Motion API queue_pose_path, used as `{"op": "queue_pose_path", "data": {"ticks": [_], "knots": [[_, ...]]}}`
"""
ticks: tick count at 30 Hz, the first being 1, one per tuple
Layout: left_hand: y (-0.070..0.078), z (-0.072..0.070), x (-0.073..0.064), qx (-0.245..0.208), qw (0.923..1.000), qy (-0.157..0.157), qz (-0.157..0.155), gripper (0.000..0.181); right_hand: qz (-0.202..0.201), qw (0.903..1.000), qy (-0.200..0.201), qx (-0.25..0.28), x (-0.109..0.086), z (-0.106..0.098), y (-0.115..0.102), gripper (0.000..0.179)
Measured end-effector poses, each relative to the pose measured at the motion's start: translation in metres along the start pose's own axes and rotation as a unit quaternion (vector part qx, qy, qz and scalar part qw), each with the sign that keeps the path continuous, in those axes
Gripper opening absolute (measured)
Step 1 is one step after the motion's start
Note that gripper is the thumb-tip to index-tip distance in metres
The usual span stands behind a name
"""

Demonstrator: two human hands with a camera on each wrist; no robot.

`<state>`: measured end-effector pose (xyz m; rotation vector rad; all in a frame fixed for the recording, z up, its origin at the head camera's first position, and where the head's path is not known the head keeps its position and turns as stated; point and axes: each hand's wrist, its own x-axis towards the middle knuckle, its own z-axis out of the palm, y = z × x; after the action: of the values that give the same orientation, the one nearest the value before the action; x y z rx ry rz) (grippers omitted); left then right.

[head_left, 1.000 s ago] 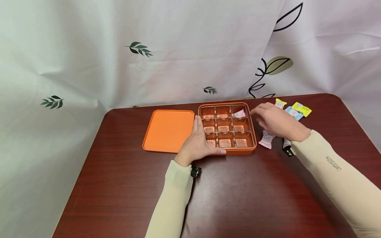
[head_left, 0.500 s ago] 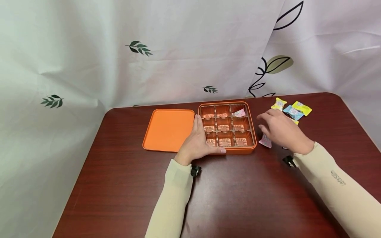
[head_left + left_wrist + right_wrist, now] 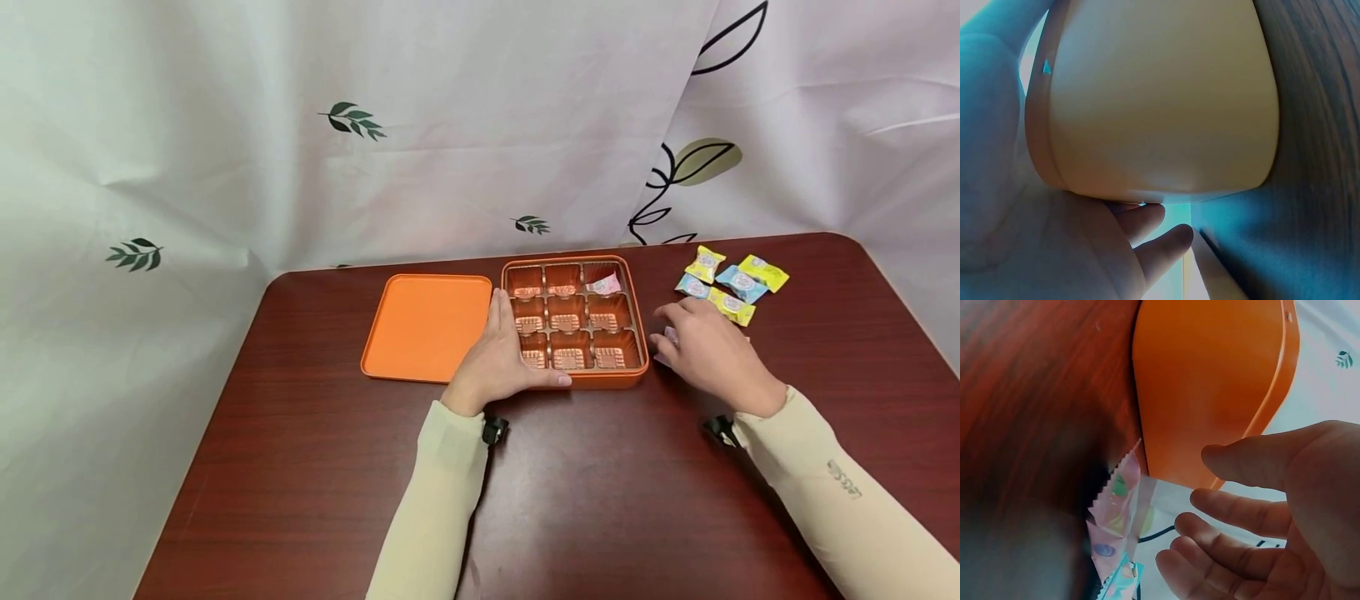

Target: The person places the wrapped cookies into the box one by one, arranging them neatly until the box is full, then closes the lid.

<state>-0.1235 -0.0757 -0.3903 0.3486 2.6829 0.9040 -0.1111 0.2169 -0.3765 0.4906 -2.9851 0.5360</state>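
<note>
An orange box (image 3: 573,382) with a copper-coloured tray of several compartments stands on the table. A pink-wrapped candy (image 3: 603,284) lies in its back right compartment. My left hand (image 3: 491,367) rests against the box's front left corner, fingers straight along the left side and thumb along the front. In the left wrist view the box wall (image 3: 1166,100) lies close to the palm. My right hand (image 3: 712,350) hovers right of the box with loosely bent, parted fingers. Below them, apart from the fingertips, is another pink-wrapped candy (image 3: 1113,506), mostly covered by the hand in the head view.
An orange lid (image 3: 427,327) lies left of the box. Yellow and blue wrapped candies, including a yellow candy (image 3: 705,264) and a blue candy (image 3: 742,284), lie beyond my right hand. A white patterned cloth (image 3: 420,167) hangs behind the table (image 3: 585,492).
My right hand has moved slightly right and toward me, away from the box's edge and over the pink candy, uncovering the yellow and blue candies. The left hand has stayed still.
</note>
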Motion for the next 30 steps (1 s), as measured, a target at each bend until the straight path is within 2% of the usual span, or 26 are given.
{"op": "queue_pose_path", "data": {"ticks": [12, 20, 30], "knots": [[0.000, 0.001, 0.001, -0.001, 1.0000, 0.000, 0.001, 0.153, 0.006, 0.9996, 0.022, -0.019, -0.012, 0.010, -0.004, 0.033], [0.000, 0.002, 0.000, -0.008, 1.0000, -0.004, 0.005, 0.153, 0.018, 0.9995, 0.021, -0.017, -0.018, 0.014, -0.006, 0.033], [0.000, 0.000, 0.000, -0.002, 1.0000, 0.001, 0.008, 0.152, 0.044, 0.9987, -0.016, -0.019, -0.019, 0.010, -0.005, 0.035]]}}
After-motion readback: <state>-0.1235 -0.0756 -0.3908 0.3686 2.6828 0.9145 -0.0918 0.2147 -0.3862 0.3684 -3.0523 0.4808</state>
